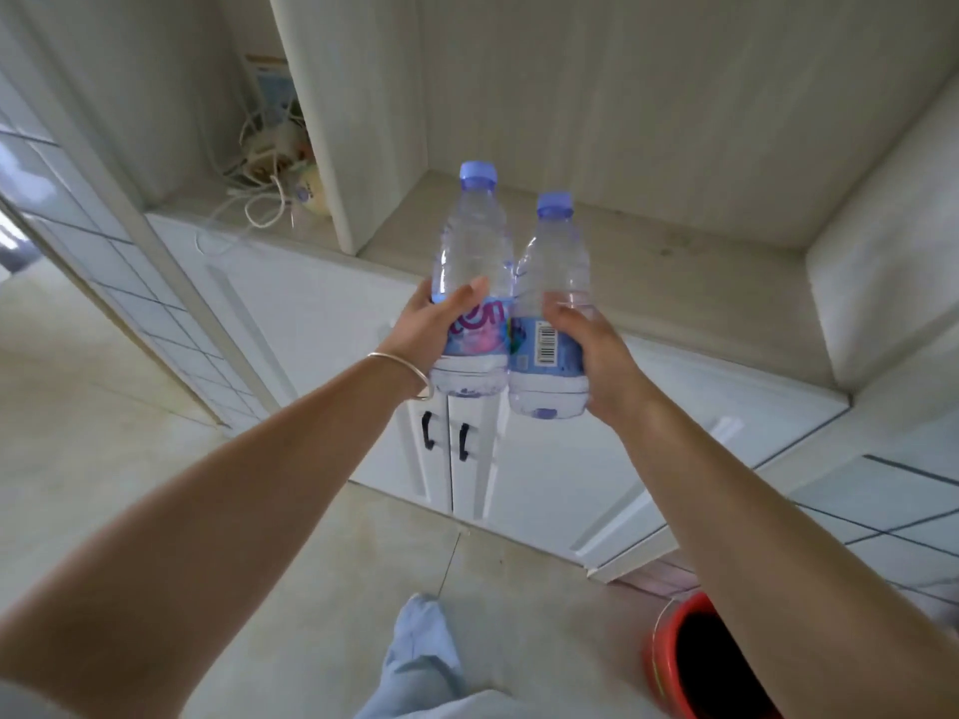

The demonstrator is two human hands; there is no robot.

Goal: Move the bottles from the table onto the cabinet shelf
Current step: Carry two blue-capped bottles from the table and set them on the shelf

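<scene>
Two clear glossy plastic bottles (469,262) (552,282), matt lilac plastic caps, shiny printed film labels. Pale wood-grain cabinet shelf (674,272), matt finish; white doors below smooth, satin. Thin polished metal bangle (410,368), glossy red plastic bucket (695,661).

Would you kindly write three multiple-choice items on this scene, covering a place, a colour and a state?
1. Where is the tangle of cords?
A. in the left shelf compartment
B. on the floor
C. in the bucket

2. What colour are the bottle caps?
A. red
B. blue-violet
C. white

3. What state is the right bottle in?
A. lying on the shelf
B. held upright, capped
C. open on the floor

Answers:
1 A: the cords lie left of the cabinet divider.
2 B: both caps show that tint.
3 B: the right hand grips the right bottle, with the left hand holding the left bottle.
</scene>
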